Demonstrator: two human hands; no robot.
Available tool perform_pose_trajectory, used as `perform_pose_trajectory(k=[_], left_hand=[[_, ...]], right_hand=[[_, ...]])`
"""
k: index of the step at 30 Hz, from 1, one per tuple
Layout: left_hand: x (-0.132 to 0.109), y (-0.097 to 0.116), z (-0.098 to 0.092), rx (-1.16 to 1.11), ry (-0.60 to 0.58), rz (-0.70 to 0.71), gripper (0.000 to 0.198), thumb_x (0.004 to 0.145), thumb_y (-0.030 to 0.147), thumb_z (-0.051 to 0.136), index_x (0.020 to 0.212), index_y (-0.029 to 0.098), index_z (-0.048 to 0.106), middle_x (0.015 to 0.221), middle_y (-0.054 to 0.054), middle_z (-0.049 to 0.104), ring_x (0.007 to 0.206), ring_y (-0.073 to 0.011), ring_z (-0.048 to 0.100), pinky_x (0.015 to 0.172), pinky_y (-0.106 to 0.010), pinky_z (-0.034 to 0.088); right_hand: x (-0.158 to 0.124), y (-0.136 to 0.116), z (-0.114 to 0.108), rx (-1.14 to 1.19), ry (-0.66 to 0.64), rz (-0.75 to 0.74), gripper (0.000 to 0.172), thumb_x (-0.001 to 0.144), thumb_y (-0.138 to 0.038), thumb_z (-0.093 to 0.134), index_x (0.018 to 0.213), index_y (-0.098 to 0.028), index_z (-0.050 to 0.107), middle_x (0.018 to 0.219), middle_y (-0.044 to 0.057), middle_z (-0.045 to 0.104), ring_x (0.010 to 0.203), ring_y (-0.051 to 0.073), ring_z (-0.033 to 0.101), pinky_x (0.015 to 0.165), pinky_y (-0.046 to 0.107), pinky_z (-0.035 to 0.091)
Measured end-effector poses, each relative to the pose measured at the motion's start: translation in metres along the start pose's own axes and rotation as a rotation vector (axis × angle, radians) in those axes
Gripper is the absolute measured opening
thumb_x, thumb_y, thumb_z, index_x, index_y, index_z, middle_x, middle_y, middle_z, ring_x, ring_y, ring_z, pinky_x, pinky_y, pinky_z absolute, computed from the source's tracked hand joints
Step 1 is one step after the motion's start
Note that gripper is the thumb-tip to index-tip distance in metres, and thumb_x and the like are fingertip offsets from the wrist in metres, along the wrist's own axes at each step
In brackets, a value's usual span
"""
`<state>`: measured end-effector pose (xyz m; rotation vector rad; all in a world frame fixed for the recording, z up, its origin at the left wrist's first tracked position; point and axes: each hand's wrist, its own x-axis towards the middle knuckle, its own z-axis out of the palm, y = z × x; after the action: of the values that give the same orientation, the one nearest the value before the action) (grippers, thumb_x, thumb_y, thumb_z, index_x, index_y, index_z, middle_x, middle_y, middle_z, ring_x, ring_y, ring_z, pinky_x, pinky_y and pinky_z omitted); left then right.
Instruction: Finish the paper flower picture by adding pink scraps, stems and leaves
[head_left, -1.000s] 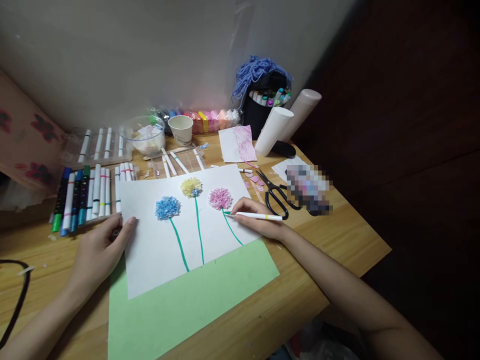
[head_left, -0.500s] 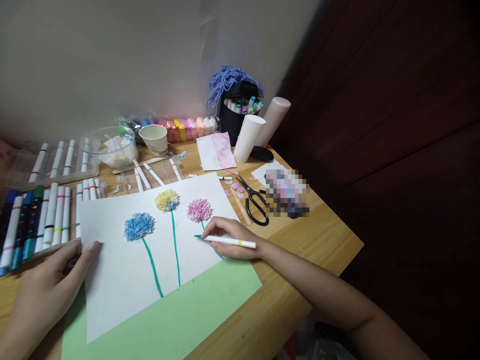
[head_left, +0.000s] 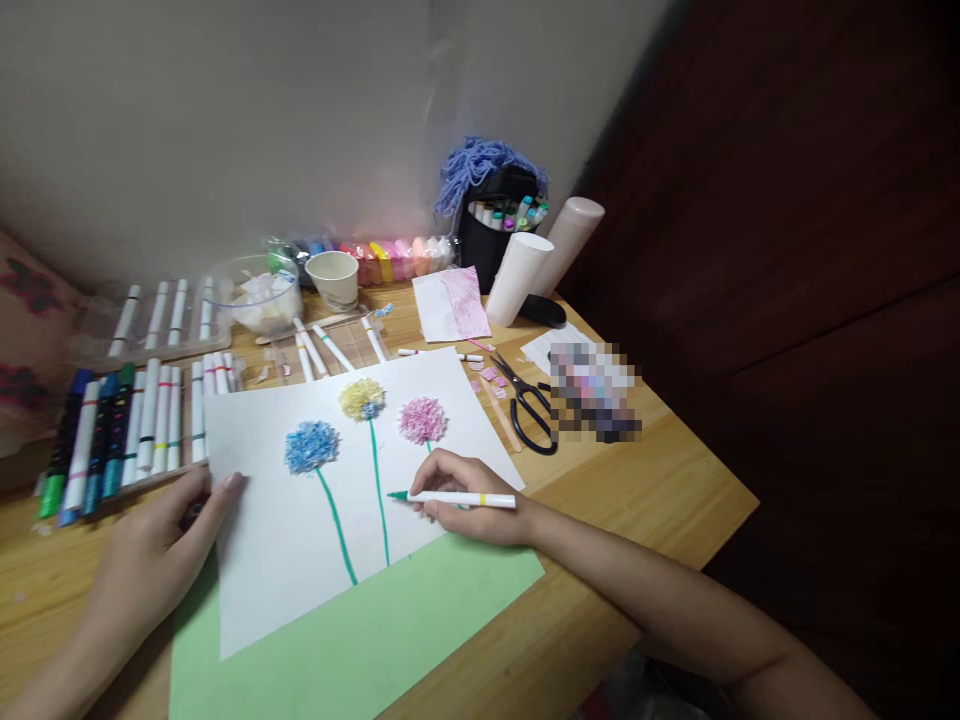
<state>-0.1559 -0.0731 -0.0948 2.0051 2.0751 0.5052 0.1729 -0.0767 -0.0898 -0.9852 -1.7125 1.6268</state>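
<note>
A white sheet of paper point(head_left: 262, 570) lies over a green sheet point(head_left: 330, 640). It bears three flowers with textured heads, blue point(head_left: 312, 447), yellow point(head_left: 362, 399) and pink point(head_left: 422, 420), and green stem lines. My right hand point(head_left: 472, 497) is closed round a white marker point(head_left: 465, 498) with a yellow band. Its green tip points left, close to the middle stem; whether it touches the paper I cannot tell. Part of the pink flower's stem is behind the hand. My left hand point(head_left: 169, 535) grips the white sheet's left edge, thumb on top, other fingers curled and partly hidden.
Several markers point(head_left: 154, 415) lie at the left. Behind the sheet stand a clear bowl point(head_left: 262, 300) and a paper cup point(head_left: 334, 282). To the right are scissors point(head_left: 532, 405), a white tube point(head_left: 519, 280) and a black pen holder point(head_left: 484, 250). The table's edge point(head_left: 697, 565) runs at right.
The view has swung left, so everything sits further right. Relative to the paper, the marker tip has moved left and slightly nearer me, towards the middle stem. My left hand stays at the sheet's edge.
</note>
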Motion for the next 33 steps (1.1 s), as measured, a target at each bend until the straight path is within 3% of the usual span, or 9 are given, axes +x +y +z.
perform_pose_trajectory(k=[5, 10, 14, 18, 25, 33], left_hand=[[-0.002, 0.004, -0.003, -0.049, -0.021, 0.043, 0.038, 0.086, 0.05, 0.039, 0.063, 0.021, 0.037, 0.051, 0.005, 0.04, 0.05, -0.0128, 0.042, 0.051, -0.022, 0.03], [-0.004, 0.006, -0.004, -0.073, -0.03, 0.043, 0.035, 0.088, 0.046, 0.04, 0.064, 0.021, 0.036, 0.053, 0.005, 0.04, 0.051, -0.0128, 0.043, 0.052, -0.023, 0.03], [-0.005, 0.007, -0.004, -0.084, -0.046, 0.024, 0.036, 0.087, 0.047, 0.04, 0.063, 0.021, 0.034, 0.052, 0.005, 0.039, 0.05, -0.013, 0.043, 0.052, -0.023, 0.028], [-0.005, 0.007, -0.004, -0.085, -0.065, 0.026, 0.037, 0.088, 0.047, 0.039, 0.063, 0.021, 0.032, 0.052, 0.005, 0.039, 0.05, -0.0131, 0.042, 0.052, -0.024, 0.027], [-0.005, 0.007, -0.004, -0.08, -0.081, 0.001, 0.039, 0.089, 0.048, 0.039, 0.063, 0.02, 0.032, 0.05, 0.005, 0.037, 0.049, -0.0123, 0.041, 0.051, -0.024, 0.025], [-0.006, 0.005, -0.002, -0.082, -0.074, 0.006, 0.039, 0.089, 0.048, 0.04, 0.063, 0.02, 0.032, 0.051, 0.005, 0.037, 0.049, -0.0117, 0.04, 0.051, -0.024, 0.026]], right_hand=[[0.01, 0.002, 0.017, -0.141, 0.148, -0.115, 0.018, 0.082, -0.019, 0.055, 0.1, -0.02, 0.057, 0.097, 0.005, 0.061, 0.092, 0.018, 0.059, 0.083, 0.032, 0.046], [0.034, -0.002, 0.022, -0.217, 0.349, -0.12, 0.013, 0.082, -0.02, 0.052, 0.095, -0.021, 0.051, 0.089, 0.004, 0.062, 0.079, 0.018, 0.06, 0.071, 0.03, 0.046], [0.051, -0.012, 0.022, -0.502, 0.503, -0.254, 0.008, 0.077, -0.016, 0.053, 0.08, -0.022, 0.049, 0.076, 0.003, 0.057, 0.069, 0.018, 0.054, 0.064, 0.03, 0.043], [0.057, -0.01, 0.02, -0.684, 0.513, -0.415, 0.015, 0.071, -0.009, 0.05, 0.071, -0.023, 0.044, 0.067, 0.001, 0.052, 0.066, 0.018, 0.051, 0.064, 0.031, 0.041], [0.061, 0.002, 0.018, -0.695, 0.476, -0.508, 0.016, 0.069, -0.006, 0.049, 0.072, -0.021, 0.046, 0.065, 0.0, 0.049, 0.064, 0.017, 0.05, 0.064, 0.031, 0.04], [0.063, 0.004, 0.018, -0.719, 0.471, -0.497, 0.017, 0.069, -0.005, 0.05, 0.073, -0.021, 0.046, 0.065, 0.0, 0.05, 0.064, 0.017, 0.049, 0.063, 0.031, 0.04]])
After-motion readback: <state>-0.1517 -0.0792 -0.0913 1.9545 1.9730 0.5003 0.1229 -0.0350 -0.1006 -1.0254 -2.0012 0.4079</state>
